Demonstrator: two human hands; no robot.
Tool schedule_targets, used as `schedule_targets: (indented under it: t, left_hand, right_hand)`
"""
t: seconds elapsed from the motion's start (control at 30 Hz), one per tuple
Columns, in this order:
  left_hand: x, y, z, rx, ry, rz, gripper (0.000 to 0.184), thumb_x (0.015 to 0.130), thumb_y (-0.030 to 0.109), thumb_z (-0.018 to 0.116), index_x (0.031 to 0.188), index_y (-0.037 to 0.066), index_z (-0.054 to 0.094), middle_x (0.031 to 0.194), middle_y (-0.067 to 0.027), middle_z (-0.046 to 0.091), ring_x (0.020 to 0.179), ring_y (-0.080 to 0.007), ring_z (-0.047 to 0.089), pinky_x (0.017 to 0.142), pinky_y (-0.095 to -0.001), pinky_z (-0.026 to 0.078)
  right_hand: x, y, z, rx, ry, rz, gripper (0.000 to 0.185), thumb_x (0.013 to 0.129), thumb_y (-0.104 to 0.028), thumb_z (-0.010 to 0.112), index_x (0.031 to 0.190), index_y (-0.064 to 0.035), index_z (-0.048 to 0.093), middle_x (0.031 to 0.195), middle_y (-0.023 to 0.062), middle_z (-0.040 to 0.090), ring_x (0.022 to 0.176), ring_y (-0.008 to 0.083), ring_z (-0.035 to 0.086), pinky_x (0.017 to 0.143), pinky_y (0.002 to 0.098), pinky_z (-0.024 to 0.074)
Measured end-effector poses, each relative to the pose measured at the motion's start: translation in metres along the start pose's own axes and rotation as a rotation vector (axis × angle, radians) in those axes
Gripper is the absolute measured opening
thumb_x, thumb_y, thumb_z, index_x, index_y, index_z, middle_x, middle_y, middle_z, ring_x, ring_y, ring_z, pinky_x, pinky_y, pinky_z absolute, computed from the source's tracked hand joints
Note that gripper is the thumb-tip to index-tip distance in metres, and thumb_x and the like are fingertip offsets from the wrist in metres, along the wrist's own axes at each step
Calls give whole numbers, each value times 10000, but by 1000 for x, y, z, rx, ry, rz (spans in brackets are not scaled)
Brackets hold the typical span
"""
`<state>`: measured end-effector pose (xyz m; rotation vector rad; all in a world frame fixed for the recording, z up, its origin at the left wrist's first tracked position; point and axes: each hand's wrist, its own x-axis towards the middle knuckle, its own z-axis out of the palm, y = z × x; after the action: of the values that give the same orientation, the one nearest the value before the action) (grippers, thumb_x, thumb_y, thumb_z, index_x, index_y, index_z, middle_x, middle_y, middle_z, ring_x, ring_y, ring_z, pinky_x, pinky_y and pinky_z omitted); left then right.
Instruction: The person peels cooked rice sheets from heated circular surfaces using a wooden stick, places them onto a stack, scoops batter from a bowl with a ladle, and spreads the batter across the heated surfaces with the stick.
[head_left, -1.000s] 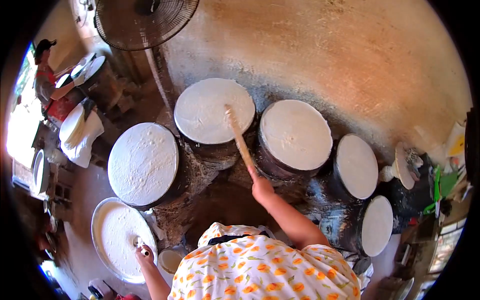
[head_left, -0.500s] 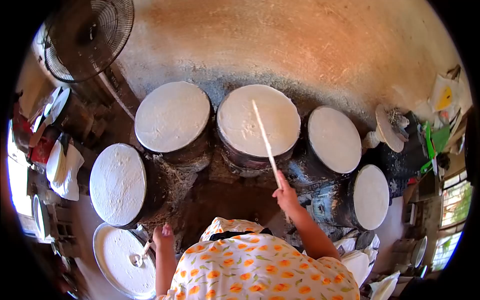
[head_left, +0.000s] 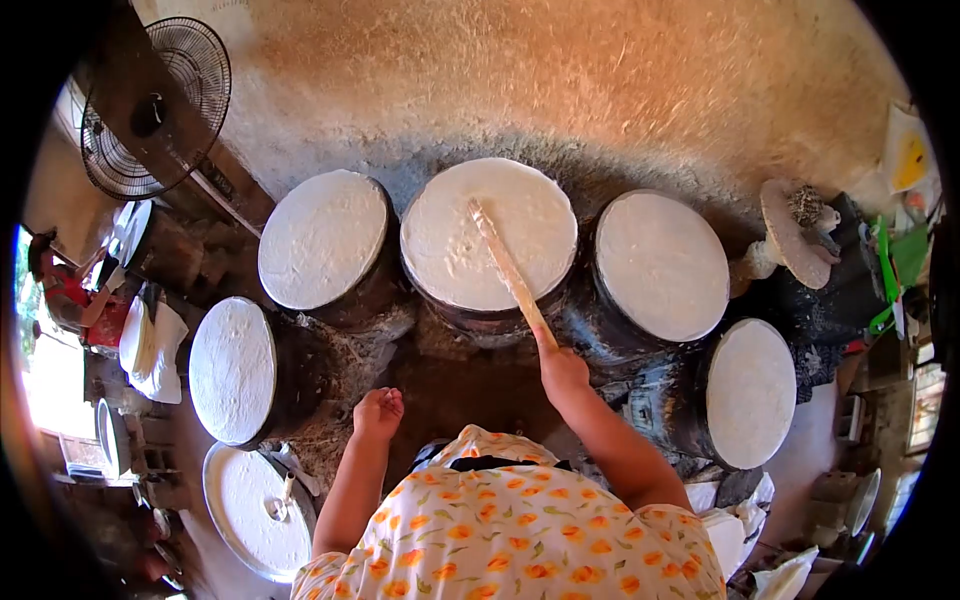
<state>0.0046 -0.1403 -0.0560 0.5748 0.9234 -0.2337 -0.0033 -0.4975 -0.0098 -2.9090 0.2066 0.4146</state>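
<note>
My right hand (head_left: 565,375) is wrapped round a long, flat wooden stick (head_left: 508,270). Its far end rests on or just over the pale, lumpy top of the middle round drum (head_left: 430,250). My left hand (head_left: 379,412), fingers curled in, hovers in front of the drums with nothing visible in it. Closest on its side are the left drum (head_left: 232,370), topped with a bumpy white layer, and a wide round pan (head_left: 240,515) of white mixture. A ladle or cup with a handle (head_left: 280,505) sits in that pan.
More white-topped drums stand in an arc: back left (head_left: 325,240), right (head_left: 662,265) and far right (head_left: 750,395). A fan (head_left: 155,110) stands at the upper left before a rough wall (head_left: 560,80). A person in red (head_left: 85,300) is at the far left.
The wooden stick has turned to a broader slant, its tip shifting left on the middle drum. My left hand has moved right and forward, away from the pan. The whole view has shifted slightly.
</note>
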Motion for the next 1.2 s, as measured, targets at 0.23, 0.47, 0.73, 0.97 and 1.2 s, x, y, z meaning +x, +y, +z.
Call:
schedule_targets:
  t: [0.23,0.47,0.73,0.97,1.2]
  left_hand:
    - [10,0,-19,-5,20,-71,68,829,4,476,828,-41,528,765,-143,592,680,-238,592,588,-299,523]
    - [42,17,-15,40,-90,-127,70,853,35,509,863,-23,547,785,-137,609,696,-224,603,600,-304,527]
    - [81,60,142,426,-392,405,143,870,58,598,995,-7,577,883,-108,620,781,-207,624,688,-316,551]
    - [182,65,240,1123,-150,1087,177,753,127,616,844,-24,605,791,-206,655,721,-342,640,633,-376,502]
    - [153,61,275,1605,-19,1100,276,713,149,610,909,-45,598,919,-273,635,877,-425,619,779,-473,500]
  right_hand:
    - [-21,6,7,178,-4,-63,753,816,-28,470,1462,-268,169,766,215,616,654,386,614,612,486,492]
    - [-98,5,39,346,0,-122,735,797,-31,493,1444,-275,242,765,216,613,662,392,611,589,480,484]
    - [-133,-10,51,662,461,-75,573,767,75,485,1298,-137,501,1063,201,621,805,382,627,660,411,509]
    - [-175,-29,55,592,462,141,634,725,100,449,1324,-108,474,1064,227,621,827,347,648,676,367,505]
    - [-236,-66,57,592,563,358,638,705,120,407,1315,-59,468,1220,205,569,1130,318,561,843,332,488]
